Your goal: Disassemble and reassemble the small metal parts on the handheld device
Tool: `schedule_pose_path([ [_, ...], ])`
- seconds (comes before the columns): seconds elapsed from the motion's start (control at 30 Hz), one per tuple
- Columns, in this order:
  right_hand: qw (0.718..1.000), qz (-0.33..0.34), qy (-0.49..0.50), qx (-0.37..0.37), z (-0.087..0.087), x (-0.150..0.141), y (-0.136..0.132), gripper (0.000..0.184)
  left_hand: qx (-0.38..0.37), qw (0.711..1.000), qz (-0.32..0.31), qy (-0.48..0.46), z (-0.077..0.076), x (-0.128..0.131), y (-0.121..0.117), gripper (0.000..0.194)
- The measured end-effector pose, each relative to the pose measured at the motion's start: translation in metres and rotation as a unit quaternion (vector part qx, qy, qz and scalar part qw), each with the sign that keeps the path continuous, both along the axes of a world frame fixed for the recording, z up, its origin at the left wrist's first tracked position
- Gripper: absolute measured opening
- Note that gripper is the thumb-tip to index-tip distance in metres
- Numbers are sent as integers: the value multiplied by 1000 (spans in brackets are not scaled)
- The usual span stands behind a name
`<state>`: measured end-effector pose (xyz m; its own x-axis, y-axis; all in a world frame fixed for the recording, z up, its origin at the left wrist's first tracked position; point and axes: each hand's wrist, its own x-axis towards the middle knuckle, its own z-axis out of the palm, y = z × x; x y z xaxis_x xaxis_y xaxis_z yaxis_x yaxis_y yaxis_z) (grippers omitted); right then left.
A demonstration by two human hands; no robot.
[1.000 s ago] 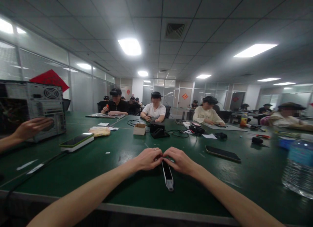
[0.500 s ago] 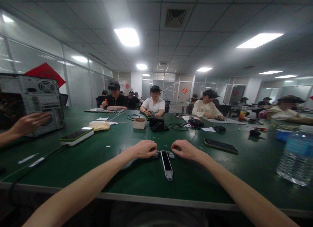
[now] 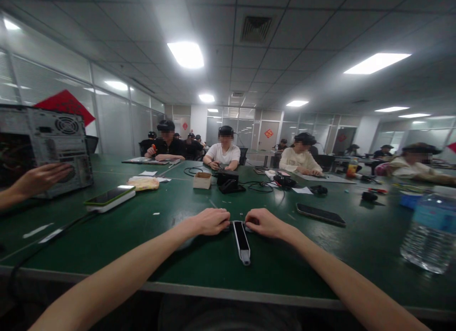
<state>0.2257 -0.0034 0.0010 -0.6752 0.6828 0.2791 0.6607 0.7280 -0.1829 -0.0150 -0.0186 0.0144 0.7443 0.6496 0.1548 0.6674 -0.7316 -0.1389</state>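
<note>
Glossy black plastic panel (image 3: 242, 236) (white casing (image 3: 245, 258))

Half a second back the hands stood spread; now the left hand (image 3: 210, 222) and right hand (image 3: 263, 224) have closed in on the white-edged black bar (image 3: 242, 241). They sit at its 10 and 2 o'clock, the right against its top end, the left just beside it. Neither is knuckle to knuckle, as they were a second ago.

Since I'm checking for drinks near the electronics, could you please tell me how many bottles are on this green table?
2. A clear, blue-labelled water bottle at the table's near right; a yellow-orange bottle far beyond it. Others may be hidden.
</note>
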Motion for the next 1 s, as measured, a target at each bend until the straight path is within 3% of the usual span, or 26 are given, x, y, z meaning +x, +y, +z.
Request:
schedule_pose_path([
  [0.4,1000,1,-5,7,1,6,5,16,3,1000,12,0,1,-2,2,18],
  [0.57,994,-88,-50,50,4,29,22,18,2,1000,21,-21,-1,-5,9,18],
  [0.73,983,-160,-87,27,-5,57,41,24,1,999,36,-27,-1,-6,10,18],
  [1.0,993,-87,-80,16,-15,40,42,27,16,998,62,-23,-3,-7,13,16],
])
